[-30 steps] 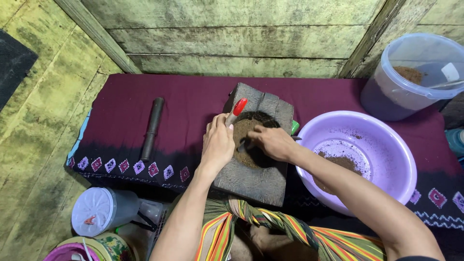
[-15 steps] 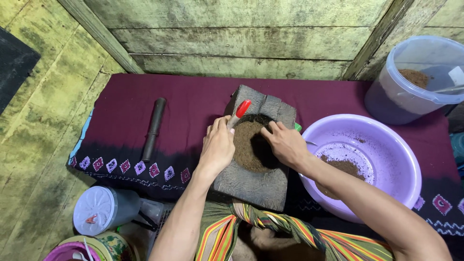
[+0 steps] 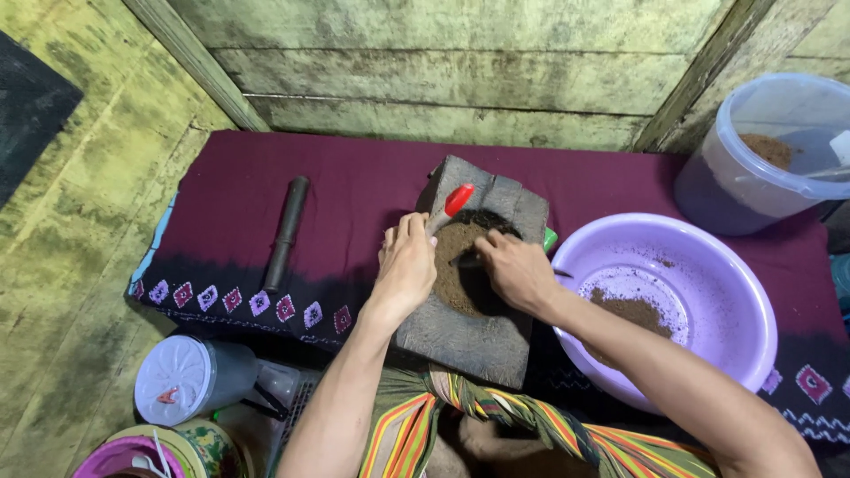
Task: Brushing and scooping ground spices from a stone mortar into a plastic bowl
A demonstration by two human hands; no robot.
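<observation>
On the maroon cloth [image 3: 354, 190] sits a grey stone slab [image 3: 460, 332] with brown powder [image 3: 456, 257] heaped in its hollow. The left hand [image 3: 405, 264] grasps a red-handled tool [image 3: 450, 205]; the right hand [image 3: 513, 270] presses curled fingers into the powder, left of the purple basin [image 3: 717, 265]

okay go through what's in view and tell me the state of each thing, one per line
Grinding stone: lies flat on the cloth, brown powder heaped in its hollow.
Red-handled tool: gripped in the left hand, tilted.
Right hand: fingers pressed on the powder.
Purple basin: open, thin layer of brown powder inside.
Lidless bucket: open, some powder inside.
Dark roller: lies flat, untouched.
White-lidded jar: shut, on its side.
</observation>
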